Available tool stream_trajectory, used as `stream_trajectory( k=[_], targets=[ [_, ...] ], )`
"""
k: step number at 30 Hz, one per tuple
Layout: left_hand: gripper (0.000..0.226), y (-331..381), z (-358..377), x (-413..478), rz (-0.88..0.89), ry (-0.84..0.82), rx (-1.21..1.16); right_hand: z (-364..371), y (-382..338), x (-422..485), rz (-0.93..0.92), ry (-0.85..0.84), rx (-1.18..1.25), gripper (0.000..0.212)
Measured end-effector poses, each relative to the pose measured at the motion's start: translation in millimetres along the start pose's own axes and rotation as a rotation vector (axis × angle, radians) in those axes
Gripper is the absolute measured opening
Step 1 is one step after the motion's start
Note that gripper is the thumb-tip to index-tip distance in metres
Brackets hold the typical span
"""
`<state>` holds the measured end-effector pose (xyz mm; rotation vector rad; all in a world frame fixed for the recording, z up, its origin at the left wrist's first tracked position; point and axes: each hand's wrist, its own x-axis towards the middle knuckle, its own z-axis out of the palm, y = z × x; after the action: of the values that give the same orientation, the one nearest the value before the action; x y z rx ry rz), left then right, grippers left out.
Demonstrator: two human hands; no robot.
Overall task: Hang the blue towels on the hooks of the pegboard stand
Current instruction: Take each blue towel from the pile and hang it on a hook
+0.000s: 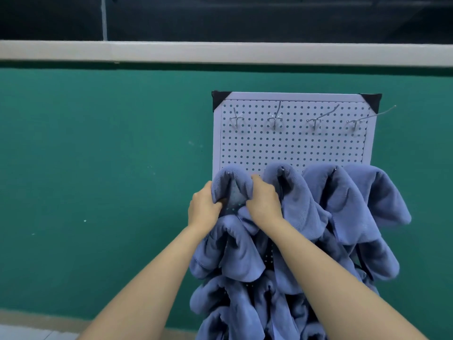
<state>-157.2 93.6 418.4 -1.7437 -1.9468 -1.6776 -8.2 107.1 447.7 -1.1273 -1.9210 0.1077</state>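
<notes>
Blue terry cloth covers the lower part of the pegboard stand (pixel 294 148): the blue towels (pixel 343 204) hang in overlapping rows, each draped from its peak straight down. Both hands are on the towel (pixel 230 180) at the board's left edge, in the uppermost filled row. The left hand (pixel 204 204) has its fingers (pixel 217 204) curled into the cloth's left fold. The right hand (pixel 263 200) grips the right fold, so the peak sits between and just above them. Four bare hooks (pixel 274 119) run along the top edge, directly above; the leftmost is nearest the left hand. Whether this peak is seated on its own hook I cannot tell.
</notes>
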Motion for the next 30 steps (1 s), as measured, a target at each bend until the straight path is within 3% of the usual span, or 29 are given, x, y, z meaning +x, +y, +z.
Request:
stream_trajectory(
  k=[3, 6, 10, 13, 17, 20, 24, 30],
  targets=[
    [0.017, 3.3, 1.8, 1.3, -0.024, 0.034, 0.03, -5.7, 0.0, 4.9, -0.055, 0.069, -0.09, 0.026],
    [0.023, 3.3, 6.0, -3.0, -0.03, 0.011, 0.027, 11.9, 3.0, 0.6, -0.042, -0.073, -0.175, 0.036],
    [0.033, 3.0, 8.7, -6.9, -0.058, -0.077, -0.085, 31.4, 15.1, -3.9, -0.039, -0.134, -0.108, 0.061],
    [0.027, 3.4, 0.3, -9.8, -0.116, -0.147, -0.117, 26.6, 20.3, -9.4, -0.065, -0.106, -0.022, 0.055],
    [0.043, 5.4, -22.3, -28.7, -0.157, -0.091, -0.102, 2.1, 17.5, -39.0, -0.062, -0.13, 0.044, 0.063],
    [0.047, 10.3, -36.6, -56.3, -0.196, -0.055, -0.077, -16.5, 14.4, -76.9, -0.076, -0.175, 0.041, 0.054],
    [0.035, 24.5, -40.8, -110.7, -0.198, -0.083, -0.02, -30.6, 23.2, -136.3, 0.008, -0.287, 0.032, 0.042],
    [0.01, 24.5, -11.6, -215.3, -0.188, -0.328, 0.044, -32.3, 73.9, -238.5, 0.136, -0.434, -0.012, 0.022]
  ],
)
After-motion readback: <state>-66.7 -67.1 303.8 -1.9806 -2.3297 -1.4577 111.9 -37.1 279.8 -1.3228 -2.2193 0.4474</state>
